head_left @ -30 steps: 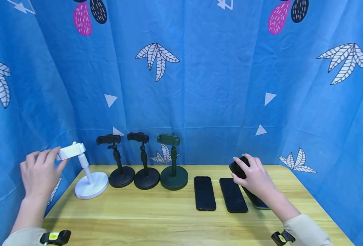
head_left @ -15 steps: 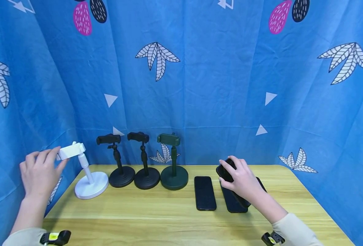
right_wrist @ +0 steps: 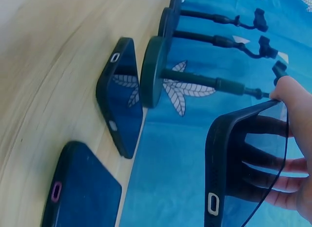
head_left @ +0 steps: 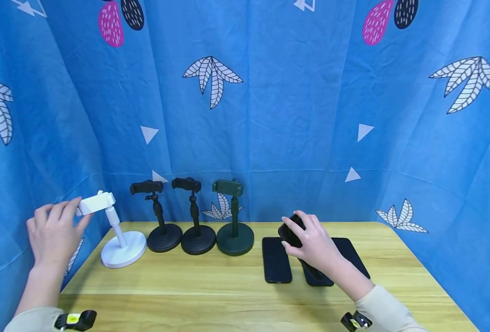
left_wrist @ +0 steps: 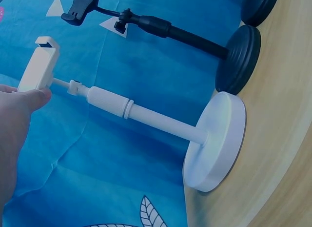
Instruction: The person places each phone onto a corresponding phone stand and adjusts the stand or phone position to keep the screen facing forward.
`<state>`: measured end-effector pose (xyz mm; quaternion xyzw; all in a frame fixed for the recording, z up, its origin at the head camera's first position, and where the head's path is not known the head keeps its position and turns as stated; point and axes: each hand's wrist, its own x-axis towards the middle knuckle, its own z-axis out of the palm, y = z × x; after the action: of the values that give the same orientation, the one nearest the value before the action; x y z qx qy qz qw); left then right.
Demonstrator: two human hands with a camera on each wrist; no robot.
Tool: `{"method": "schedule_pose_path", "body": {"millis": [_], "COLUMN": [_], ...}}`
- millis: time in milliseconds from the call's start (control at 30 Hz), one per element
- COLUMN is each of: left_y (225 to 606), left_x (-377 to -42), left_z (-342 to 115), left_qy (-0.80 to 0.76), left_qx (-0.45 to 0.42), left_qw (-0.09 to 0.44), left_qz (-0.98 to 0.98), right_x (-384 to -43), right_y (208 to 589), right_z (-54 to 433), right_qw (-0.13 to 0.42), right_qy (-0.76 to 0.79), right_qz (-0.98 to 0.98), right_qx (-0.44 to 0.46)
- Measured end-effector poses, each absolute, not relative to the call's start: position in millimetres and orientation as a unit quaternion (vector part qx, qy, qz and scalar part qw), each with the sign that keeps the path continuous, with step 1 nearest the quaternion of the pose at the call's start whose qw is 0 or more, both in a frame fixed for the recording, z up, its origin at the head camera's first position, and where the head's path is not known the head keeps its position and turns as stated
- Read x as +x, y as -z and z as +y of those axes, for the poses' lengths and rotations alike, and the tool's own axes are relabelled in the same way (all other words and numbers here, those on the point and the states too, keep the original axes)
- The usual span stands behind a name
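My left hand (head_left: 54, 233) grips the end of the clamp on a white phone stand (head_left: 123, 251), thumb below and fingers above. In the left wrist view the white clamp (left_wrist: 40, 66) shows between thumb and fingers, tilted over its pole. My right hand (head_left: 313, 242) holds a black smartphone (right_wrist: 243, 154) by its edges, raised above the table and tilted. Beneath that hand lies a second phone (head_left: 317, 277), partly covered. Left of it is another dark phone (head_left: 276, 260), flat, and to the right one more phone (head_left: 350, 253), half hidden by the forearm.
Two black phone stands (head_left: 164, 237) (head_left: 198, 240) and a dark green phone stand (head_left: 235, 240) stand in a row along the back of the wooden table (head_left: 212, 295). A blue patterned curtain (head_left: 290, 115) hangs behind and at both sides.
My right hand has lifted a phone off the right side and carried it left over the others, uncovering the rightmost phone. The left hand keeps its hold on the white clamp.
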<state>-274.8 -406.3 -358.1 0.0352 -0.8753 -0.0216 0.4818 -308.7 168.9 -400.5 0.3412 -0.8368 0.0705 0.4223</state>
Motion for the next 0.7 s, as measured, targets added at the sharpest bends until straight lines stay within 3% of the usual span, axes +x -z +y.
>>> {"method": "schedule_pose_path", "body": {"millis": [700], "left_y": [358], "left_x": [-275], "left_z": [-407], "left_qy": [0.027], "left_qx": [0.031], "left_qw": [0.482], "left_qz": [-0.875], "right_x": [-301], "right_y": [397], "right_z": [118], "right_qw": [0.412], "right_qy": [-0.095], "right_qz": [-0.829], "right_qx": [0.366]}}
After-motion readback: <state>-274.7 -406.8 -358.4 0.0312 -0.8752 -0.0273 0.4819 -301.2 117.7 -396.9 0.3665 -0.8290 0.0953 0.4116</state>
